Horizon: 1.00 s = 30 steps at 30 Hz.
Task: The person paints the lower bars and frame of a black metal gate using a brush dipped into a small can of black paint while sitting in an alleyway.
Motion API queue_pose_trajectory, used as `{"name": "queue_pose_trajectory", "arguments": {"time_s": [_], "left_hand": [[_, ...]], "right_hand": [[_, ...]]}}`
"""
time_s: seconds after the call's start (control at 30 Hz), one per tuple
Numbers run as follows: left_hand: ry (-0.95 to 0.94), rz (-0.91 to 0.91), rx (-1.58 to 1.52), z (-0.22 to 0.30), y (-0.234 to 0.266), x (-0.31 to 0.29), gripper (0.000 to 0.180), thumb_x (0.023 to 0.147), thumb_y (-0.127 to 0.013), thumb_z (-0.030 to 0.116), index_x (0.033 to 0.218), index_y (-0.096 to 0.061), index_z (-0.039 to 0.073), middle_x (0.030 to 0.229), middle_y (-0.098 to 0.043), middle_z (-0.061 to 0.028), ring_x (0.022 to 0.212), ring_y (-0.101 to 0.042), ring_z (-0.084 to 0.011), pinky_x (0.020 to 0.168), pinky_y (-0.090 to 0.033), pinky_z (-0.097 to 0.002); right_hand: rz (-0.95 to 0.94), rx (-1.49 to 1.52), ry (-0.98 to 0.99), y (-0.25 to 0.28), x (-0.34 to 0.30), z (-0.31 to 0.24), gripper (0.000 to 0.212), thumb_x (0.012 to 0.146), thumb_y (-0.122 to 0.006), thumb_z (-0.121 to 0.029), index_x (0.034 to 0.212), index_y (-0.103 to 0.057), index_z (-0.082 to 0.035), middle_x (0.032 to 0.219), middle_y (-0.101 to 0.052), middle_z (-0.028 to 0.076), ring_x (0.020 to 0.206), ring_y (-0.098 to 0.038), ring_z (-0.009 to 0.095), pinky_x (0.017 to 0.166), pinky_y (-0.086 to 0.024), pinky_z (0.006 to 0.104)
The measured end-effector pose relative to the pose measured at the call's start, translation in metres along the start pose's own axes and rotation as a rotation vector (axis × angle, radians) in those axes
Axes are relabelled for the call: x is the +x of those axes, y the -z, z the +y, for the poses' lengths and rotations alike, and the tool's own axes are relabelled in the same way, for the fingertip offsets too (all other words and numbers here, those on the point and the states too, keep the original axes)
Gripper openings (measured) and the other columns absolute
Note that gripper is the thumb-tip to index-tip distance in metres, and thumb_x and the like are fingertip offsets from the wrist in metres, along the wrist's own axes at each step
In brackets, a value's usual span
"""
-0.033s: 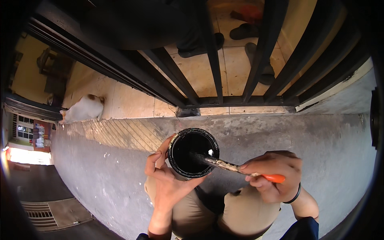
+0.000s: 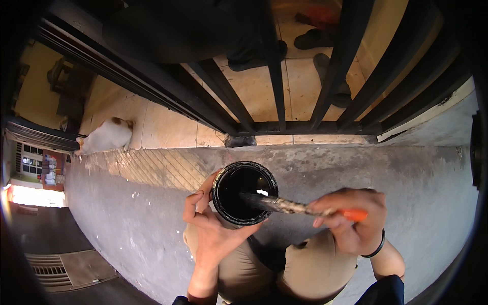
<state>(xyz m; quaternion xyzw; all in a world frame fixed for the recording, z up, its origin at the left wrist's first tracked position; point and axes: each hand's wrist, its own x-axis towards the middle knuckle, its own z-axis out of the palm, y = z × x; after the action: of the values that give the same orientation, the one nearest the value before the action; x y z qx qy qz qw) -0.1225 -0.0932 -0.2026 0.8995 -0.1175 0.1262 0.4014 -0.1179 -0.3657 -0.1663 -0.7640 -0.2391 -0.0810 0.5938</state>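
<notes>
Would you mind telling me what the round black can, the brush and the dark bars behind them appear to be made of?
The round black can looks like metal: thin rolled rim, glossy black liquid inside. The brush has an orange handle, probably plastic or painted wood; its paint-caked shaft leaves that open. The dark bars look like painted metal, straight with a semi-gloss sheen.

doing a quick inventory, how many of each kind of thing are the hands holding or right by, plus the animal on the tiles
paint cans: 1, black, held by the left hand
paintbrushes: 1, orange handle, in the right hand
wristbands: 1, black
cats: 1, white
total: 4
</notes>
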Motion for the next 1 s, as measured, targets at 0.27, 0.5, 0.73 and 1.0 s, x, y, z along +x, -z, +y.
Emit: {"name": "queue_pose_trajectory", "arguments": {"time_s": [0.27, 0.5, 0.73, 1.0], "left_hand": [[0.121, 0.113, -0.017, -0.018, 0.024, -0.019, 0.126, 0.064, -0.106, 0.011, 0.145, -0.01, 0.015, 0.159, -0.039, -0.0302, 0.14, -0.057, -0.038, 0.122, -0.047, -0.051], [0.117, 0.301, -0.114, -0.036, 0.058, -0.045, 0.14, 0.058, -0.108, 0.009, 0.156, -0.008, 0.017, 0.158, -0.043, -0.0227, 0.141, -0.054, -0.0338, 0.12, -0.049, -0.0468], [0.207, 0.386, -0.042, -0.043, 0.079, -0.058, 0.14, 0.057, -0.107, 0.011, 0.154, -0.006, 0.02, 0.155, -0.043, -0.0213, 0.139, -0.055, -0.0334, 0.121, -0.047, -0.0473], [0.235, 0.385, -0.07, -0.048, 0.078, -0.057, 0.141, 0.056, -0.108, 0.012, 0.154, -0.006, 0.02, 0.156, -0.043, -0.0212, 0.139, -0.054, -0.033, 0.121, -0.047, -0.0467]], "right_hand": [[0.436, 0.423, -0.266, -0.032, 0.037, 0.027, 0.034, 0.114, -0.059, -0.023, 0.129, -0.069, 0.005, 0.103, -0.08, 0.013, 0.075, -0.076, 0.016, 0.062, -0.053, 0.0251], [0.302, -0.038, 0.077, -0.092, 0.067, 0.127, 0.026, 0.098, -0.079, -0.009, 0.123, -0.075, -0.002, 0.102, -0.08, 0.015, 0.079, -0.078, 0.024, 0.069, -0.059, 0.0311], [0.304, -0.072, 0.242, -0.092, 0.114, 0.122, 0.024, 0.097, -0.08, -0.008, 0.121, -0.076, -0.005, 0.105, -0.08, 0.015, 0.082, -0.078, 0.029, 0.071, -0.06, 0.033], [0.358, -0.028, 0.353, -0.097, 0.112, 0.109, 0.023, 0.1, -0.074, -0.005, 0.123, -0.077, -0.001, 0.114, -0.081, 0.013, 0.091, -0.082, 0.021, 0.078, -0.062, 0.0284]]}}
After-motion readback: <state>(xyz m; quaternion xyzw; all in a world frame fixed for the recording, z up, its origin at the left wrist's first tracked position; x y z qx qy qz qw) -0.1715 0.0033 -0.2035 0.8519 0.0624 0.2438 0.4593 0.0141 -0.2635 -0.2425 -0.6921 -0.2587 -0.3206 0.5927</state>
